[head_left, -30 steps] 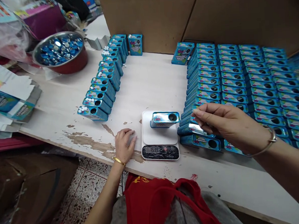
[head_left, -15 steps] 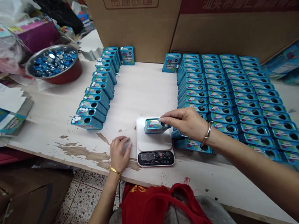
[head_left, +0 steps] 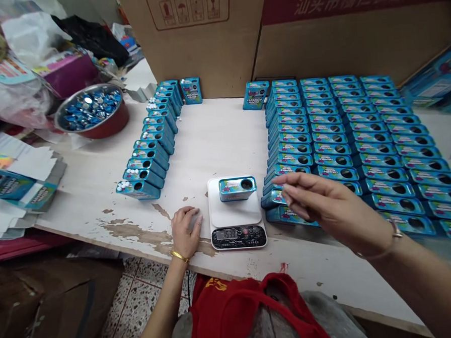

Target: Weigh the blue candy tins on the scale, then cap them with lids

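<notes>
Tin (head_left: 237, 189) stands upright on the scale (head_left: 235, 216) on the desk (head_left: 216, 139), clear of both hands. My left hand (head_left: 185, 231) lies just beside the scale, grip slack, nothing visible in it; my right hand (head_left: 325, 196) hangs by the packed tins (head_left: 292, 148), fingertips bunched, can't tell if they pinch anything. Risk: a low right wrist topples those tins, or a left nudge skews the readout (head_left: 227, 234).
</notes>
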`<state>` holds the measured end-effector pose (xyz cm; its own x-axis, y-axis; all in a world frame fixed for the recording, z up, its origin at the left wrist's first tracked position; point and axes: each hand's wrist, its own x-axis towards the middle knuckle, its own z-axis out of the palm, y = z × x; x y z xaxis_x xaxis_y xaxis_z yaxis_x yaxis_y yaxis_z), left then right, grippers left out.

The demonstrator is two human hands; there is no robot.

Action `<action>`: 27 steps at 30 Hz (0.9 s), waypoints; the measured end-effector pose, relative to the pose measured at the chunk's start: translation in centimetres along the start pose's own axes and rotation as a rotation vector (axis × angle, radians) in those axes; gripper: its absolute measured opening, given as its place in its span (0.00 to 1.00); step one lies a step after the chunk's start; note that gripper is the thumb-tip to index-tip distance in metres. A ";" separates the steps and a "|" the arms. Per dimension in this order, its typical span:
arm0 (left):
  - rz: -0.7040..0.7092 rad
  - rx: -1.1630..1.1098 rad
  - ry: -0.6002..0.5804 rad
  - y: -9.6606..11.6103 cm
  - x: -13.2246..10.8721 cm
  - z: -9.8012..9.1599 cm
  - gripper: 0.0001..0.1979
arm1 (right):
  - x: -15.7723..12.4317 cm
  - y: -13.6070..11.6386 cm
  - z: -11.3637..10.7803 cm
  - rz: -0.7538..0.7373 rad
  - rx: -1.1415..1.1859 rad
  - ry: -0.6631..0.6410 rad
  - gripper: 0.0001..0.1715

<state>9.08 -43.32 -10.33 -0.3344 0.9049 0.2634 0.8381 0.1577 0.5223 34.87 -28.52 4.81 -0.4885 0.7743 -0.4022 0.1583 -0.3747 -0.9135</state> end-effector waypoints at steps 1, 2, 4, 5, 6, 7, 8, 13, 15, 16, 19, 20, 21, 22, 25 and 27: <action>-0.001 0.000 -0.002 0.0 0.0 0.0 0.10 | -0.9 0.5 -0.3 0.059 0.062 -0.025 0.18; -0.003 0.000 -0.005 0.0 0.0 0.0 0.10 | -1.8 1.1 -0.6 0.109 0.109 -0.047 0.18; -0.004 -0.003 -0.010 0.0 -0.1 0.1 0.10 | -3.3 2.3 -0.9 0.191 0.167 -0.081 0.17; -0.005 -0.008 -0.012 0.0 -0.1 0.1 0.11 | -3.9 3.0 -0.9 0.221 0.183 -0.101 0.18; -0.006 -0.016 -0.013 0.0 -0.1 0.1 0.11 | -4.5 3.6 -0.9 0.248 0.193 -0.124 0.18; -0.009 -0.030 -0.014 0.0 -0.1 0.0 0.11 | -4.9 4.3 -0.8 0.269 0.197 -0.144 0.19; -0.014 -0.051 -0.012 0.1 0.0 0.0 0.11 | -5.2 5.1 -0.7 0.284 0.194 -0.155 0.20; -0.016 -0.200 0.028 1.2 1.5 -1.3 0.12 | -6.0 8.6 -0.2 0.335 0.151 -0.102 0.23; 0.019 -0.215 0.051 2.3 2.7 -2.4 0.13 | -6.1 9.5 -0.1 0.358 0.151 -0.087 0.24; 0.049 -0.218 0.056 3.0 3.4 -2.9 0.15 | -6.1 9.8 0.0 0.363 0.154 -0.083 0.25; 0.160 -0.256 0.008 4.9 5.7 -3.6 0.26 | -5.9 9.7 0.4 0.362 0.179 -0.081 0.24; 0.193 -0.277 -0.029 5.4 6.4 -3.5 0.32 | -5.8 9.4 0.6 0.364 0.193 -0.088 0.24; 0.221 -0.298 -0.072 5.9 7.0 -3.2 0.37 | -5.5 9.1 0.9 0.369 0.214 -0.097 0.24; 0.242 -0.315 -0.117 6.2 7.6 -2.7 0.41 | -5.2 8.7 1.3 0.369 0.245 -0.107 0.24; 0.266 -0.344 -0.202 7.1 9.0 -1.2 0.35 | -4.1 7.4 2.8 0.313 0.394 -0.113 0.23; 0.320 -0.330 -0.211 7.8 9.5 -1.0 0.24 | -3.3 6.6 3.7 0.264 0.520 -0.070 0.22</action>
<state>12.03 -33.91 -2.90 0.0393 0.9530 0.3003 0.6924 -0.2427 0.6795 34.35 -35.45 0.35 -0.5482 0.5915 -0.5912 -0.1503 -0.7651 -0.6261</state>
